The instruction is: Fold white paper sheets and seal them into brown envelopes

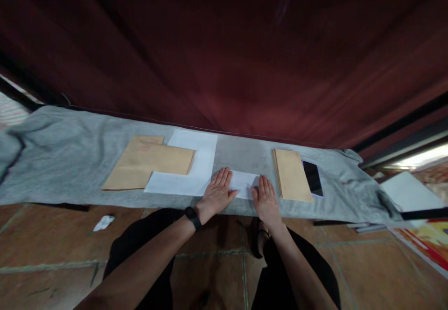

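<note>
A folded white sheet of paper [245, 182] lies flat on the grey cloth. My left hand [219, 192] rests palm down at its left end, fingers stretched out. At the right end my right hand [265, 200] lies flat too, its fingers extended. Left of my left hand are larger white sheets [175, 183], partly covered by brown envelopes [140, 161], some lying across others. To the right of my right hand is a small stack of brown envelopes [293, 175]. A phone with a dark screen [313, 178] sits just beyond that stack.
The long narrow bench carries a wrinkled grey cloth [80, 147]. Behind it rises a dark red curtain-like surface [224, 67]. Below is a brown tiled floor [371, 263] with a crumpled white scrap [104, 223]. A white board [411, 191] and a colourful printed sheet [429, 240] are at the right.
</note>
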`<state>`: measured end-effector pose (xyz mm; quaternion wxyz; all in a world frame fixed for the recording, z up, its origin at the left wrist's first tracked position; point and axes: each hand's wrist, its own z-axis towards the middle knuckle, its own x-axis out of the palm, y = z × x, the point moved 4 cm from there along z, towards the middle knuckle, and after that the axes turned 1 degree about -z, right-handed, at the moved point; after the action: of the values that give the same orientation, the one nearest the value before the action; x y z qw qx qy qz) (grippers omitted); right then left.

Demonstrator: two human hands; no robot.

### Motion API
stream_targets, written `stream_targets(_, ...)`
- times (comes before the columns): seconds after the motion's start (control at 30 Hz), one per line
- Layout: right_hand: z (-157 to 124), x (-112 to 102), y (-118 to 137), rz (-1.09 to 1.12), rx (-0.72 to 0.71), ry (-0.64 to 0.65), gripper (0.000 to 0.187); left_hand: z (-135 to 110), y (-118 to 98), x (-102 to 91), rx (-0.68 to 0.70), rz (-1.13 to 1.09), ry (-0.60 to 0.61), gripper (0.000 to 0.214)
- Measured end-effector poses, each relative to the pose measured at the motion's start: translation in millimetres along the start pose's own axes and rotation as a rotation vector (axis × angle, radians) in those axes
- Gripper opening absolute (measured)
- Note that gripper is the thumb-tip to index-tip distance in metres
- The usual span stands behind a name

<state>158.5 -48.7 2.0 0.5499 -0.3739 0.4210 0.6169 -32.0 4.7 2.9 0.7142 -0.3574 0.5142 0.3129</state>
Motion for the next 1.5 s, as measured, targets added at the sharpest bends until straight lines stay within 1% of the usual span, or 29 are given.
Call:
stream_targets(0.1,7.9,-4.1,15.6,0.054,-0.067,0.037,0.056,0.4,0.1,0.3,0.004,-0.002,0.000,0.073)
stream_targets(0.2,13.4,0.1,38.6,0.104,-0.165,0.116,0.054,-0.2,0.0,-0.6,0.020,0.003,0.013,0.070)
stream_targets(0.27,14.8,4.7,50.0,0.108,-0.190,0.150,0.052,-1.3,0.0,-1.9,0.033,0.005,0.015,0.066)
stream_targets(0.33,15.0,8.1,55.0,0.088,-0.186,0.163,0.051,-2.9,0.5,-3.1,0.038,0.005,0.012,0.064)
stream_targets(0.47,13.5,9.8,50.8,0.017,-0.159,0.145,0.052,-6.9,4.1,-3.4,0.019,0.000,-0.009,0.066)
stream_targets(0.6,10.4,11.5,41.1,-0.023,-0.105,0.090,0.055,-11.9,8.2,-2.8,0.023,-0.003,-0.026,0.069)
stream_targets(0.8,4.4,17.0,29.5,-0.051,-0.043,0.023,0.062,-18.2,10.7,-7.1,0.027,0.016,-0.025,0.064)
stream_targets(0.9,2.2,17.3,25.1,-0.061,-0.029,-0.004,0.062,-19.8,10.7,-10.3,0.022,0.014,-0.023,0.062)
stream_targets(1.0,2.4,14.8,23.7,-0.063,0.000,-0.014,0.060,-19.2,8.6,-14.2,0.015,-0.006,-0.060,0.060)
stream_targets(1.07,5.3,11.1,25.9,-0.060,0.032,-0.007,0.058,-16.8,4.1,-16.4,0.032,-0.024,-0.096,0.060)
stream_targets(1.13,10.7,7.0,32.3,-0.041,0.039,0.018,0.056,-13.0,-3.8,-16.5,0.090,-0.044,-0.109,0.058)
stream_targets(1.2,17.0,4.7,43.4,0.004,-0.016,0.067,0.054,-8.9,-12.8,-14.0,0.160,-0.060,-0.093,0.058)
stream_targets(1.27,21.7,5.0,55.3,0.059,-0.095,0.126,0.052,-5.6,-18.4,-10.3,0.174,-0.061,-0.070,0.058)
stream_targets(1.37,23.6,8.7,63.2,0.090,-0.129,0.175,0.052,-3.7,-18.6,-5.4,0.131,-0.039,-0.040,0.057)
stream_targets(1.43,21.8,11.1,60.9,0.072,-0.117,0.170,0.052,-4.7,-15.5,-3.6,0.129,-0.025,-0.030,0.057)
stream_targets(1.5,18.6,12.3,54.7,0.039,-0.099,0.138,0.052,-6.8,-10.9,-2.7,0.136,-0.017,-0.032,0.057)
